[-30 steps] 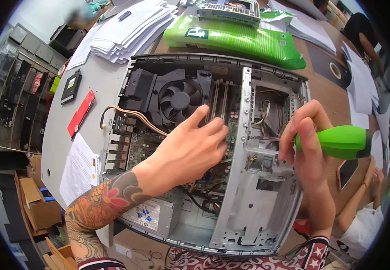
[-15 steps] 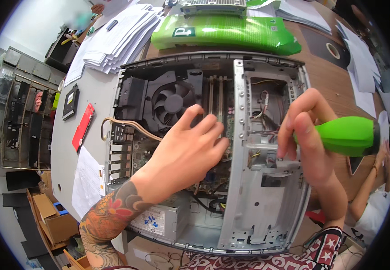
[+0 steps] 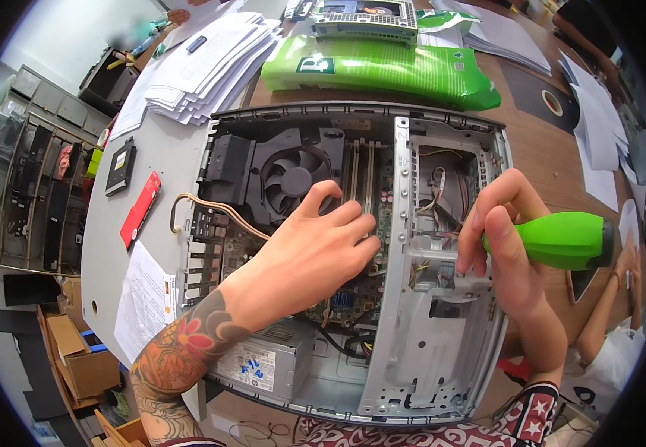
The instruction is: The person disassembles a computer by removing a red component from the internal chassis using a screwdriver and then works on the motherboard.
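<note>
An open computer case (image 3: pixel 394 357) lies in front of me with its inside facing up. My left hand (image 3: pixel 315 242) reaches in over the motherboard (image 3: pixel 382 212), beside the black cooling fan (image 3: pixel 293 181) and the memory slots (image 3: pixel 364 167). Its fingers are curled, and whatever they pinch is hidden beneath them. At the right side of the case, over the metal drive bay (image 3: pixel 442 257), my right hand (image 3: pixel 509 249) is closed round a screwdriver with a fat green handle (image 3: pixel 561 242). The handle's end points right; its shaft cannot be seen.
A green plastic package (image 3: pixel 382 74) lies behind the case, with a metal box (image 3: pixel 364 22) on it. Paper stacks (image 3: pixel 203 67) stand at the back left. A red strip (image 3: pixel 141 208) and a black drive (image 3: pixel 121 167) lie left. Another person's arm (image 3: pixel 599 324) rests at the right.
The view has shifted, so the case and table sit slightly lower in the picture. My right hand and the screwdriver appear a little lower. My left hand stays over the motherboard.
</note>
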Demonstrator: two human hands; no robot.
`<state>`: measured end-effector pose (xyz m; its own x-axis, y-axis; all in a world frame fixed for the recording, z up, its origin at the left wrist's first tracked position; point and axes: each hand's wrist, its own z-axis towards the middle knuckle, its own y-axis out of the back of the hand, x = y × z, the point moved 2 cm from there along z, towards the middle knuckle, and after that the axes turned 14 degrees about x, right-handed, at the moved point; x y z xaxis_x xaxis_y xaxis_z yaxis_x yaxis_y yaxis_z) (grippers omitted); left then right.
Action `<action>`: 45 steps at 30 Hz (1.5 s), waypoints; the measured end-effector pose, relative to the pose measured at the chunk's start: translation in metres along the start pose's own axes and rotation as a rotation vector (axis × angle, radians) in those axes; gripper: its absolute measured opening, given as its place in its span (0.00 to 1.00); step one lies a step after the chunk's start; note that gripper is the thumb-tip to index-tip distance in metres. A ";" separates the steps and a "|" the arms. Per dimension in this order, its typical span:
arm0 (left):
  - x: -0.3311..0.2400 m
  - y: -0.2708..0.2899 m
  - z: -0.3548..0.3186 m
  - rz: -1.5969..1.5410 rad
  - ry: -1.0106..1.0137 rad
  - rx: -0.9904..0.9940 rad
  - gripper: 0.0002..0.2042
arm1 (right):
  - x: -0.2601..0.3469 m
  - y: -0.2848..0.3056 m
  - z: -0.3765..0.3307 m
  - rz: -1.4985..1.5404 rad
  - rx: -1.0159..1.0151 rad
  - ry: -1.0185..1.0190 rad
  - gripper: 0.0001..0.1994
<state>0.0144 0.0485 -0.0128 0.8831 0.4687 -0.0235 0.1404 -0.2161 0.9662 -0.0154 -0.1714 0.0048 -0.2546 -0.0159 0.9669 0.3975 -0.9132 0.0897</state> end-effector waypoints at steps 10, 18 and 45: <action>-0.004 0.004 0.008 0.014 0.035 -0.083 0.07 | 0.004 0.003 -0.003 0.062 0.003 -0.009 0.09; -0.008 0.006 0.003 0.129 0.068 -0.068 0.09 | 0.002 0.001 -0.002 0.178 0.038 -0.005 0.12; -0.008 0.005 0.001 -0.010 0.038 -0.028 0.18 | -0.002 -0.004 -0.001 0.203 0.045 0.028 0.13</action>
<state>0.0088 0.0432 -0.0078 0.8637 0.5034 -0.0239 0.1363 -0.1875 0.9728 -0.0174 -0.1686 0.0024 -0.1893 -0.2092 0.9594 0.4819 -0.8711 -0.0948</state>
